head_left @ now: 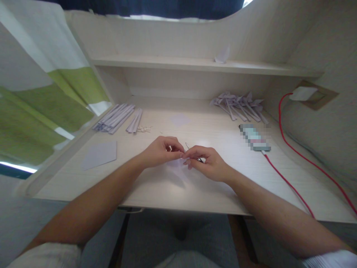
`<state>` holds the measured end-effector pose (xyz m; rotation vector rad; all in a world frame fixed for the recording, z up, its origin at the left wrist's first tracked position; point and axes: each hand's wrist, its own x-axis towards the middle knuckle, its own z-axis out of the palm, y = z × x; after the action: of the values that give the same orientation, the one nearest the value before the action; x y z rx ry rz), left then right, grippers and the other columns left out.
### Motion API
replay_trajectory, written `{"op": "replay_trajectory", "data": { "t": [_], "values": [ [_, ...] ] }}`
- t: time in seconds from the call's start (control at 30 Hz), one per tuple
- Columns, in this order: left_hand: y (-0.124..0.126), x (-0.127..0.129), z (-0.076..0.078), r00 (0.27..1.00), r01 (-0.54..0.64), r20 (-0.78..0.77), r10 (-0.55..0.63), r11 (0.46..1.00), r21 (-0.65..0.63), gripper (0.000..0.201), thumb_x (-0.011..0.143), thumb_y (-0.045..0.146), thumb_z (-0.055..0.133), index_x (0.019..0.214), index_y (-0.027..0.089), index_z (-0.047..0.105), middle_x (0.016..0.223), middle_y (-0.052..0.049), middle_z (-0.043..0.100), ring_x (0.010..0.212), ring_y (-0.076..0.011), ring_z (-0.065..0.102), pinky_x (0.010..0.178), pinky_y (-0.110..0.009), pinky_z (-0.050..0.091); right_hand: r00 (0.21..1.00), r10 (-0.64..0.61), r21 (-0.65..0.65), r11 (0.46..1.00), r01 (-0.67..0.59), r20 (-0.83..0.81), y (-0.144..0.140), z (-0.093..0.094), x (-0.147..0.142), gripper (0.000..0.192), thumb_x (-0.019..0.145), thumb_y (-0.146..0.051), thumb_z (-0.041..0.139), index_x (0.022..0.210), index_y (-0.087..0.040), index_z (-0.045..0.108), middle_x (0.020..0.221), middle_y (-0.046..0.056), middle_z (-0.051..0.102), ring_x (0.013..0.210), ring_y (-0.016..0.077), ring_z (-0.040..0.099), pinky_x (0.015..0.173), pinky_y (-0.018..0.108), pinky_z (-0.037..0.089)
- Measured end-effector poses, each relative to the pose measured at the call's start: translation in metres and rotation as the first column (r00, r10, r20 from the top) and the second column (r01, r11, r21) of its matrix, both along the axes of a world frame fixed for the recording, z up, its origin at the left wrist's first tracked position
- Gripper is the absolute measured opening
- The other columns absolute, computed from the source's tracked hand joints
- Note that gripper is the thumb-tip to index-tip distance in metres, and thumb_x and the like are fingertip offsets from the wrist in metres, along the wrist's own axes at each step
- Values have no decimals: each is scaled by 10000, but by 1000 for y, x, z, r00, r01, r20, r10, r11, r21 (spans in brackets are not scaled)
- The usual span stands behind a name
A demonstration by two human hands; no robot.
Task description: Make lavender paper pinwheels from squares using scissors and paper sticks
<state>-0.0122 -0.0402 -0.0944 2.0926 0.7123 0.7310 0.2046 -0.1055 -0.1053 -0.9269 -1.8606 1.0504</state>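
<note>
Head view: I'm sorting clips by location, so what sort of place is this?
Probably a study desk at home or in a dorm, used for paper craft. The pale wooden desk has a built-in shelf, a phone charges on a red cable, and folded paper strips lie stacked.

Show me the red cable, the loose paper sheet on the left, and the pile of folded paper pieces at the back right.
red cable (287, 182), head view, mid-run across the desk.
paper sheet (99, 154), head view, its centre.
folded paper pile (240, 106), head view, middle of the heap.

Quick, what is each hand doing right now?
Left hand: fingers pinched shut on the pale paper piece.
Right hand: shut on a thin metal tool.
</note>
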Motion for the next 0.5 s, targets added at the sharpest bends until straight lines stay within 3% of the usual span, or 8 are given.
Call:
{"op": "replay_trajectory", "data": {
  "t": [0.17,0.27,0.4,0.5],
  "values": [
    [1,0,0,998,-44,49,45,999,-28,109,820,282,711,842,184,755,804,-31,703,747,-146,618,668,-262,443,999,-48,-18,999,48,-17,2,-4,0,92,853,-199,648,930,-185,698,829,31,716,753,157,676,717,293,528],
    [3,0,0,969,-177,175,172,984,10,138,823,314,714,862,183,738,829,-33,708,757,-149,624,669,-261,455,989,-125,-92,989,118,-76,5,-7,-1,89,835,-231,675,909,-183,677,743,16,699,667,147,659,633,272,507],
    [3,-2,-1,868,-412,362,340,900,143,137,815,309,723,805,177,688,754,-10,658,690,-127,582,652,-257,450,951,-269,-170,955,243,-152,12,-11,-1,130,811,-251,693,918,-187,657,701,17,704,633,160,666,573,260,483],
    [-4,-1,-1,865,-438,385,323,860,263,177,816,281,718,713,173,623,661,14,594,615,-108,525,608,-250,423,926,-334,-212,931,296,-175,15,-13,0,164,801,-278,705,927,-187,650,719,32,725,627,174,686,566,264,488]
  ]
}}
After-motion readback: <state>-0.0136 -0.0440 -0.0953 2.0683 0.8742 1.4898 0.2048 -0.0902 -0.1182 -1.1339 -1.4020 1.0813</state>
